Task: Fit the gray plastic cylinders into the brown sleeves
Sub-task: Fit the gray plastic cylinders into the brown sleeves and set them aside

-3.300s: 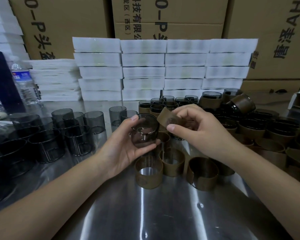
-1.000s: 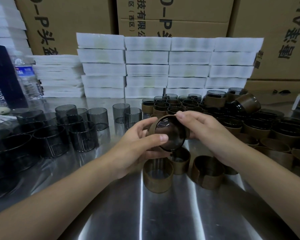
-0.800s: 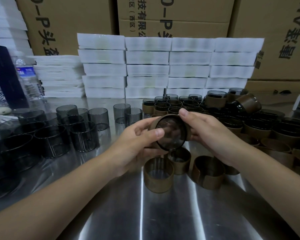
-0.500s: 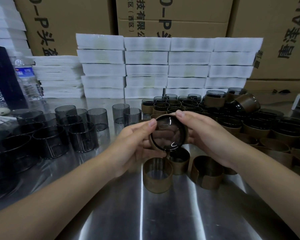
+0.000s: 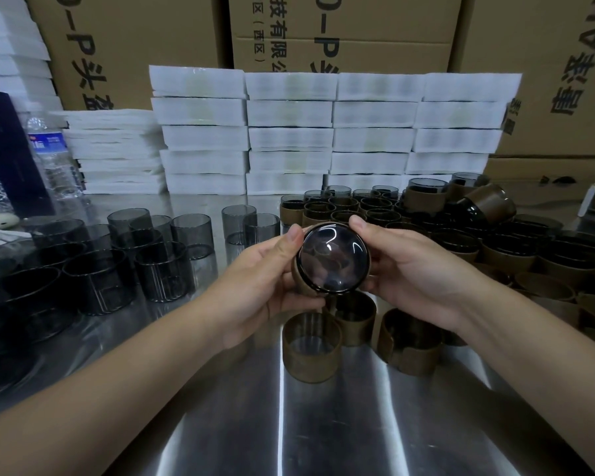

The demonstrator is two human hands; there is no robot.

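Note:
Both hands hold one gray plastic cylinder (image 5: 334, 257) above the steel table, its round closed end facing me. A brown sleeve (image 5: 298, 281) wraps around it, showing at its left edge. My left hand (image 5: 265, 283) grips it from the left with the thumb on the rim. My right hand (image 5: 402, 269) grips it from the right. Bare gray cylinders (image 5: 158, 269) stand in a group on the left. Empty brown sleeves (image 5: 311, 348) stand just below my hands. Sleeved cylinders (image 5: 495, 249) crowd the right side.
Stacked white foam trays (image 5: 289, 132) line the back of the steel table (image 5: 289, 434), with cardboard boxes (image 5: 344, 29) behind them. A water bottle (image 5: 54, 156) and a dark box (image 5: 4, 149) stand at the far left.
The cylinder went from bare in my left hand, beside a loose sleeve in my right, to sleeved and held by both. Over the last second it turned its closed end toward me.

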